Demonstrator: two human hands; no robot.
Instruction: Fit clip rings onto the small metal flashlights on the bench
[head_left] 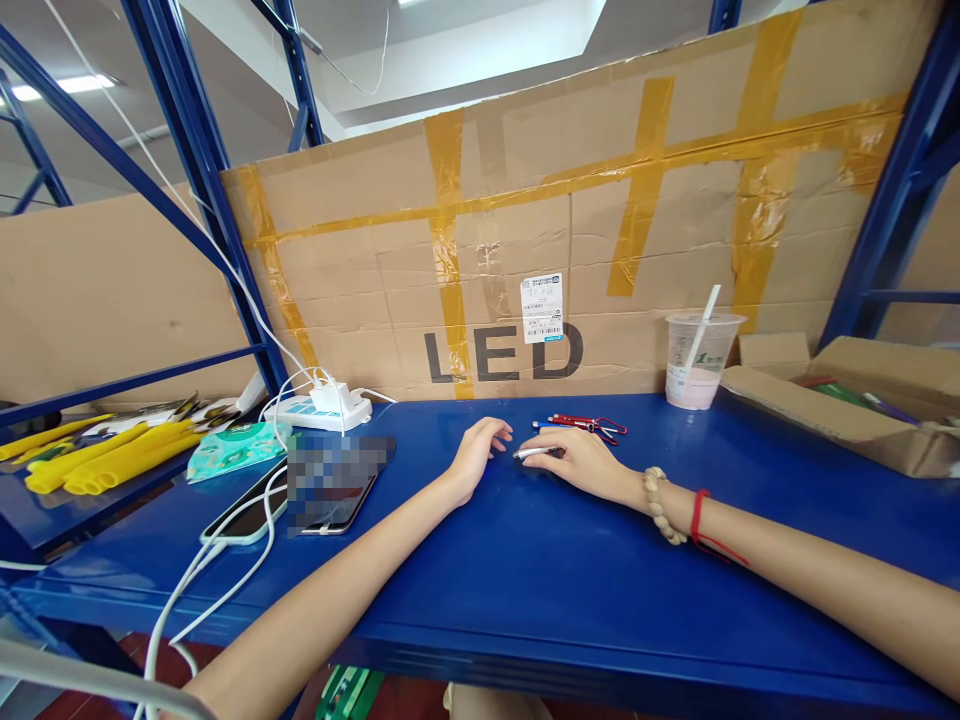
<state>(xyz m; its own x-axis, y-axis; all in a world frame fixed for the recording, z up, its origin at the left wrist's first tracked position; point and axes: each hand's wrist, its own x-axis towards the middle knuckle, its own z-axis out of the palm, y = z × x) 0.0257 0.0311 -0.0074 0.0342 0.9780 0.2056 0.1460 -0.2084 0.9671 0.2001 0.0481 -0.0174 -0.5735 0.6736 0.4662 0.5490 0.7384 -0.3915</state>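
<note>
My right hand (577,462) is over the blue shelf top, its fingers closed on a slim white pen (534,453) with a metallic tip. Just behind that hand lie a red pen-like stick (571,419) with a red carabiner-shaped loop and a blue one (541,425), partly hidden by the knuckles. To the left, my left hand (478,455) rests on its side on the blue surface. Its fingers are loosely bent and apart, and nothing shows in them. A small gap separates it from the pen.
A plastic cup (694,375) with a straw and an open cardboard box (862,390) stand at right. At left are phones (244,515) on white cables, a tissue pack (234,450), a power strip (360,412) and yellow tubes (135,460). A large carton (360,290) forms the back wall.
</note>
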